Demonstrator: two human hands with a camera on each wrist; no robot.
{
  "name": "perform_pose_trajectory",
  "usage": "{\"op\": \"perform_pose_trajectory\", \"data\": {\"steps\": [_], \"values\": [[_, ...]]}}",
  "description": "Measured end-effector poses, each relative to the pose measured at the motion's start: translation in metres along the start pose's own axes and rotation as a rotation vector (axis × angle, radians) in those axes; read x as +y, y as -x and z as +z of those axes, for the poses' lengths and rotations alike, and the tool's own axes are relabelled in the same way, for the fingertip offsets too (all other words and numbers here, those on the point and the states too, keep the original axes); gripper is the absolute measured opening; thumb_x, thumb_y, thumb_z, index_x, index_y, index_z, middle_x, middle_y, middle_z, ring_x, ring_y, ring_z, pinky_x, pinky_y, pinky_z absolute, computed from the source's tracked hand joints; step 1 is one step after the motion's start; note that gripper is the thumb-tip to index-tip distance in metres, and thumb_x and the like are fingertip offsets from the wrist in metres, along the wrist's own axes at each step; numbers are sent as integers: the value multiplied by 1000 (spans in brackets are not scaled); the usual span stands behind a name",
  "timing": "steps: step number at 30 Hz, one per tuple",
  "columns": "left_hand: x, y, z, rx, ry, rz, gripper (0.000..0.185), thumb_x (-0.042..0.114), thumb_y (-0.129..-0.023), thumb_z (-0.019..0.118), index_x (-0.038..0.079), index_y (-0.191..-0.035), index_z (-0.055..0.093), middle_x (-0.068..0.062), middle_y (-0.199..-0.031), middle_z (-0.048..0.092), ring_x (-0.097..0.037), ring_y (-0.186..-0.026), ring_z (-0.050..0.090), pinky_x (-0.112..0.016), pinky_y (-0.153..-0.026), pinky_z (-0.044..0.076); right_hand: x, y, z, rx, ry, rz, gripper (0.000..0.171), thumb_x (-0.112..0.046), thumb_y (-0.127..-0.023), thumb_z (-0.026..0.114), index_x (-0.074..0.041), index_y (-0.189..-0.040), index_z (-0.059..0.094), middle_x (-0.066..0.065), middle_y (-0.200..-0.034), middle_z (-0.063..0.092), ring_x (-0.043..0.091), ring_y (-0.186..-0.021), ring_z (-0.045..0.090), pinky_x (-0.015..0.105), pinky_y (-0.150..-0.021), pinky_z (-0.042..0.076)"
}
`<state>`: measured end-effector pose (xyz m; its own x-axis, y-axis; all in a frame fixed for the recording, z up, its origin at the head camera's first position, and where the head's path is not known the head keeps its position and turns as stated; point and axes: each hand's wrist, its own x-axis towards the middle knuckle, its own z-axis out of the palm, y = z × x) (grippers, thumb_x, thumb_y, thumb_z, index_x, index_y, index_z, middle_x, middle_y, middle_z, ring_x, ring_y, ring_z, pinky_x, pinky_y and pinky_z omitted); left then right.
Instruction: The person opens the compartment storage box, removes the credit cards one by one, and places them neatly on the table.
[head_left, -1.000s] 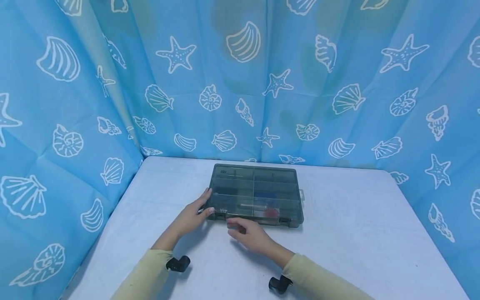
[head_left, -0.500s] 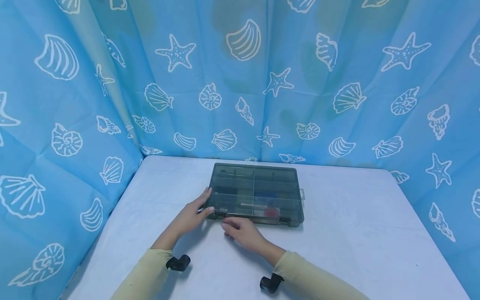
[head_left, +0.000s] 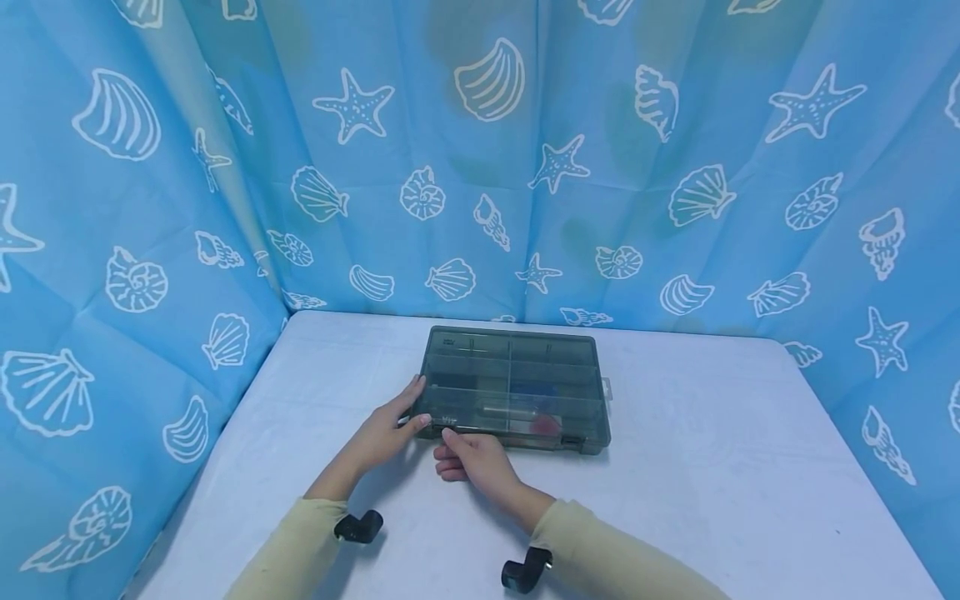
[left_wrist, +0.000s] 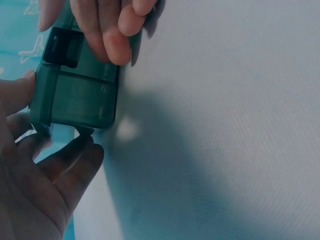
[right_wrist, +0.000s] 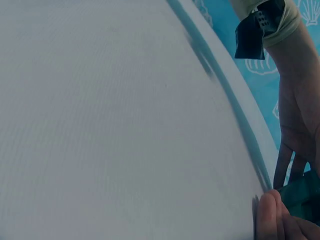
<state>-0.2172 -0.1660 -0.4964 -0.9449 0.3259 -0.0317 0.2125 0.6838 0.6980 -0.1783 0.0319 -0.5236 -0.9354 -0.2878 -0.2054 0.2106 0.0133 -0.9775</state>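
The smoky green compartment box (head_left: 515,388) is lying closed near the middle of the bench (head_left: 712,467). The right hand (head_left: 468,457), which was hovering short of the front edge a second ago, is now closing its fingers (left_wrist: 107,35) on the box's near left latch (left_wrist: 62,47), so the unlatching seems to be starting; whether the latch is lifting yet I cannot tell. The left hand (head_left: 382,429) is still bracing the left corner, thumb and fingers clamped around it. The bench is wearing a pale cloth, and a blue seashell-print curtain (head_left: 525,167) is hanging around it on three sides.
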Motion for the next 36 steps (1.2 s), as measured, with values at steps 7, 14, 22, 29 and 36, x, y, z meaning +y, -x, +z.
{"op": "perform_pose_trajectory", "data": {"steps": [7, 14, 22, 29, 36], "values": [[0, 0, 1, 9, 11, 18, 69, 26, -105, 59, 8, -162, 23, -16, -167, 19, -36, -151, 26, -55, -122, 28, -3, 0, 8, 92, -108, 32, 57, -39, -105, 58, 17, -114, 66, 26, -99, 74, 27, -84, 77, 35, -75, 65], [1, 1, 2, 13, 22, 6, 69, 26, -105, 59, 9, -162, 24, -15, -167, 19, -36, -151, 26, -55, -122, 29, 0, -3, 11, 125, -80, 62, 54, -35, -107, 54, 17, -112, 68, 27, -97, 74, 26, -83, 77, 36, -73, 66], [0, 0, 1, 4, 31, 4, 68, 26, -106, 58, 10, -162, 23, -14, -168, 18, -35, -151, 26, -54, -121, 30, 0, -4, 11, 121, -81, 68, 51, -33, -107, 54, 15, -112, 70, 24, -97, 75, 21, -81, 76, 34, -74, 65], [0, 1, 1, 11, 26, 10, 68, 26, -106, 58, 9, -162, 24, -15, -167, 19, -37, -151, 26, -55, -122, 29, 2, -3, 13, 127, -64, 70, 43, -27, -105, 56, 12, -112, 72, 21, -97, 76, 17, -80, 75, 30, -73, 65], [-1, 0, 3, 11, 35, -10, 69, 28, -106, 58, 12, -163, 23, -15, -167, 18, -41, -145, 36, -55, -120, 32, 5, -3, 11, 95, -44, 46, 32, -15, -104, 56, 12, -115, 71, 22, -102, 75, 14, -81, 74, 27, -74, 64]]}}
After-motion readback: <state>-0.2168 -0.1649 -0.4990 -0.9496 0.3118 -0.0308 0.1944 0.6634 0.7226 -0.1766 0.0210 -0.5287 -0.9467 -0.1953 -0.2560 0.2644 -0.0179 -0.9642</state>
